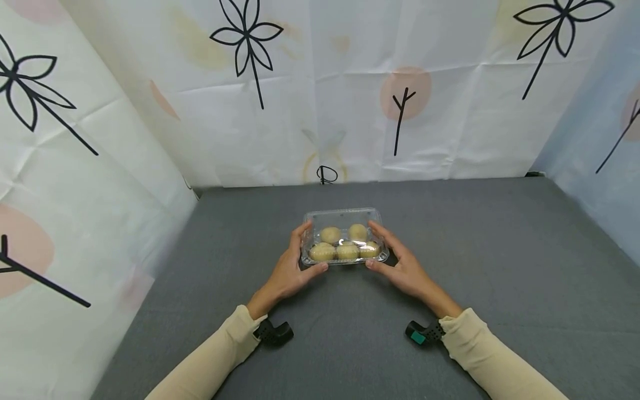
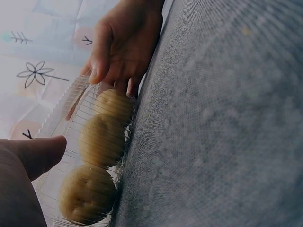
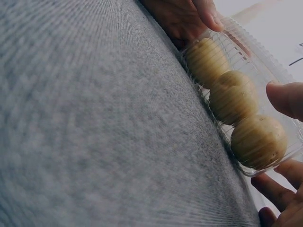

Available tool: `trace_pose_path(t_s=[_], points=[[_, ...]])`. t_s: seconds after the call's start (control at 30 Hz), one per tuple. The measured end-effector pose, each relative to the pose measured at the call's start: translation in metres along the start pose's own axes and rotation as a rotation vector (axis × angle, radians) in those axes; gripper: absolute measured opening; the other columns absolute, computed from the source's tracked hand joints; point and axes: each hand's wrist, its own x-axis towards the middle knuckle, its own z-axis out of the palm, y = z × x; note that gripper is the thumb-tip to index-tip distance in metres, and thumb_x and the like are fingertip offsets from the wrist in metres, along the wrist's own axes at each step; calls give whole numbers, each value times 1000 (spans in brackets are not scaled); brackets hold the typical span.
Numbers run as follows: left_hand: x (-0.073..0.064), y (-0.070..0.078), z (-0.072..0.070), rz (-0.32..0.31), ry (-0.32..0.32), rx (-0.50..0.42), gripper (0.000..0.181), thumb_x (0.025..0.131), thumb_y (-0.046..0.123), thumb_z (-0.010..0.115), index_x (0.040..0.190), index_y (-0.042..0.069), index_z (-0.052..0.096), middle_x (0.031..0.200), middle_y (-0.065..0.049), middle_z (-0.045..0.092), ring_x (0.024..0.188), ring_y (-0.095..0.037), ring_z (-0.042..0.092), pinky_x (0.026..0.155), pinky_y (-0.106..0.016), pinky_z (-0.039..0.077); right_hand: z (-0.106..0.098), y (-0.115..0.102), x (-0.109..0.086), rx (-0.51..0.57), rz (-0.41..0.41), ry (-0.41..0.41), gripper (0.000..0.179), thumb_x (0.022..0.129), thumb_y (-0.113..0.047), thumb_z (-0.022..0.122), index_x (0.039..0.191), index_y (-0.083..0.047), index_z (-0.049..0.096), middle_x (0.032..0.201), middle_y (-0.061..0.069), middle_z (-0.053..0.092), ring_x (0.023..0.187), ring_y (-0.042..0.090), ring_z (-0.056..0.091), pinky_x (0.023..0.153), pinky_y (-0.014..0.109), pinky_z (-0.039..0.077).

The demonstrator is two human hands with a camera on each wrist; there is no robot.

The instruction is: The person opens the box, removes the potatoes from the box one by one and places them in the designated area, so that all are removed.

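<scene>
A clear plastic container (image 1: 342,218) holds several round, yellowish potatoes (image 1: 322,252). At its left end my left hand (image 1: 286,273) grips it, thumb at the near edge and fingers along the side. My right hand (image 1: 409,273) holds the opposite end in a similar way. In the left wrist view, three potatoes (image 2: 100,140) show in a row through the ribbed wall, close to the cloth. From the right wrist, fingers (image 3: 279,191) appear at the container's lower end, with the thumb (image 3: 286,99) near its upper edge. Some fingertips are hidden behind the plastic.
Dark grey cloth (image 1: 340,344) covers the table. White sheets printed with flowers and trees (image 1: 320,100) hang behind and at both sides. A black wrist device (image 1: 274,333) sits at the left cuff, and another (image 1: 424,333) at the right.
</scene>
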Motion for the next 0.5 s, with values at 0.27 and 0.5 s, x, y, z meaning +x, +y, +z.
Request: trace_pose_path(t_s=[0.27,0.5], points=[[1,-2,0,32,-3,-5,95,91,43,72,163,27,13,170,-9,25,153,-37,31,119,-64,30,-2,-4,-1,42,30,-34,80,96,-15,70,163,-28,27,170,8,23,154,40,26,118,72,18],[2,-4,-2,66,-16,-34,93,93,46,68,163,22,13,170,-11,22,155,-37,26,120,-66,25,-4,-3,-1,69,8,-52,79,98,-12,67,164,-25,25,171,8,21,156,40,22,118,73,16]])
